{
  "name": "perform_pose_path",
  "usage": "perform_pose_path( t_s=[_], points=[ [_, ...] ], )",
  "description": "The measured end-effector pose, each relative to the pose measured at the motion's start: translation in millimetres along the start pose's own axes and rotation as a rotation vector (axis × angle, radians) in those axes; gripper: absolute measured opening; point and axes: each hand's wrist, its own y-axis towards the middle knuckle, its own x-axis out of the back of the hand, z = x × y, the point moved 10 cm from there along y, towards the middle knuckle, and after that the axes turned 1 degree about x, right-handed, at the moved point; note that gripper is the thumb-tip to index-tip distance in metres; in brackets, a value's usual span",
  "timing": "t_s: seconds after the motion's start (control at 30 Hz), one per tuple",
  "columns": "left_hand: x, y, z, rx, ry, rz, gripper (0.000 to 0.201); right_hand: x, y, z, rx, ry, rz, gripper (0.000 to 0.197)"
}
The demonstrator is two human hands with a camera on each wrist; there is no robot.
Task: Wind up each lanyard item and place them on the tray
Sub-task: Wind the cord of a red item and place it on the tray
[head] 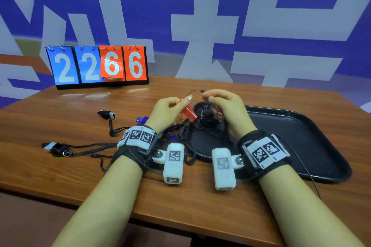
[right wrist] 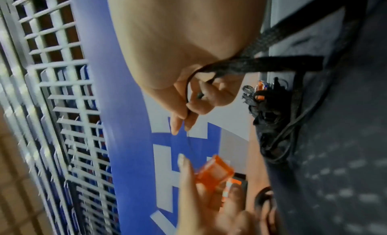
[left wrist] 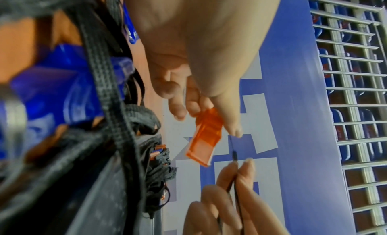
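A translucent orange whistle [head: 189, 114] [left wrist: 206, 136] [right wrist: 215, 172] is held up over the tray's left end, pinched between the thumb and fingers of my left hand [head: 183, 104] [left wrist: 209, 121]. Its thin black cord [head: 195, 91] [right wrist: 189, 139] arcs across to my right hand [head: 206, 97] [right wrist: 184, 121], which pinches it between thumb and forefinger. The wider strap [right wrist: 261, 64] trails from under that palm. A wound bundle of black lanyards [head: 208, 119] [right wrist: 270, 109] lies on the black tray [head: 301, 136] [right wrist: 335, 155] just beneath both hands.
On the wooden table [head: 60, 122] left of the tray lie two black-and-white whistles [head: 107, 114] [head: 56, 147] with loose black straps, and a blue whistle [head: 141, 119] [left wrist: 58, 89] near my left wrist. A flip scoreboard [head: 98, 65] stands at the back left.
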Motion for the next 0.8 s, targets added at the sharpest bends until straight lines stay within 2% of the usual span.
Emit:
perform_pose_path(
  t_s=[0.07, 0.13, 0.2, 0.37, 0.53, 0.67, 0.8],
  points=[
    [-0.5, -1.0, -1.8, -0.004, -0.027, -0.007, 0.041, -16.6, -5.6, -3.5, -0.038, -0.159, 0.115, 0.011],
    [-4.4, -3.4, -4.8, -0.01, -0.053, 0.02, 0.04, -33.2, -11.0, -8.9, -0.07, -0.257, 0.242, 0.019],
    [-8.7, -5.2, -5.7, -0.005, -0.045, 0.052, 0.043, -38.7, -11.0, -11.3, -0.06, -0.333, 0.273, 0.028],
    [-14.5, -6.2, -5.7, 0.089, -0.123, 0.085, 0.051, -26.5, -4.1, -21.2, -0.106, -0.208, 0.156, 0.031],
    [-23.5, -14.1, -6.0, 0.113, -0.252, 0.18, 0.027, -1.6, -1.0, -21.3, -0.125, 0.041, -0.06, 0.028],
    [-20.7, -15.9, -5.6, 0.113, -0.372, 0.129, 0.018, 0.1, -0.5, -20.3, -0.104, 0.104, -0.084, 0.031],
    [-29.6, -16.5, -8.1, 0.111, -0.454, 0.172, 0.016, -0.2, 0.2, -20.1, -0.088, 0.095, -0.084, 0.028]
  ],
)
